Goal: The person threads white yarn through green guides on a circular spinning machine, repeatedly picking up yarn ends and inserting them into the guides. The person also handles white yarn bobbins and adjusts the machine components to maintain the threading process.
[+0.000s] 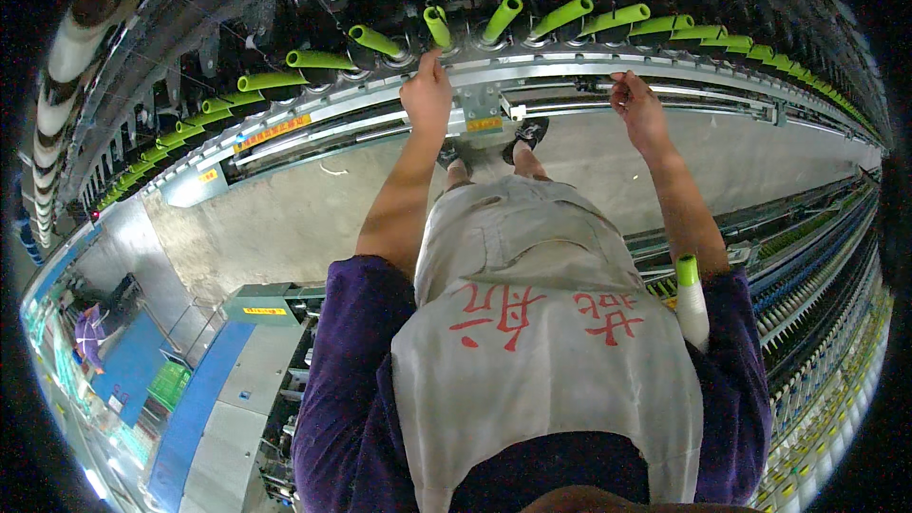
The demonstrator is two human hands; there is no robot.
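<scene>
LH (427, 97): raised to rail (541, 69), fingers mostly curled, index fingertip up at foot of green tube (437, 27). Contact w/ tube, or hold on any small item: cannot tell. Tube pos.: in a long row of like green tubes (616, 18), above rail, directly beyond LH; tilts slightly L.

RH (642, 116): at rail, well to R of LH, approx. half-curled, thumb & index close tog. Held item, if any, too small to tell.

Bobbin (694, 315): white w/ green end; lies btwn apron (541, 389) & R sleeve (733, 351), green end pointing twd. rail. Apron: off-white, red lettering. Sleeve: dk. purple. Shoes (531, 132): dk., on floor (313, 218) nr. rail.

Lower L: grey/blue mach. unit (211, 408); green crate (169, 386) adj., on its L side. Lower R: rows of white & yellow-green spools (807, 461).
</scene>
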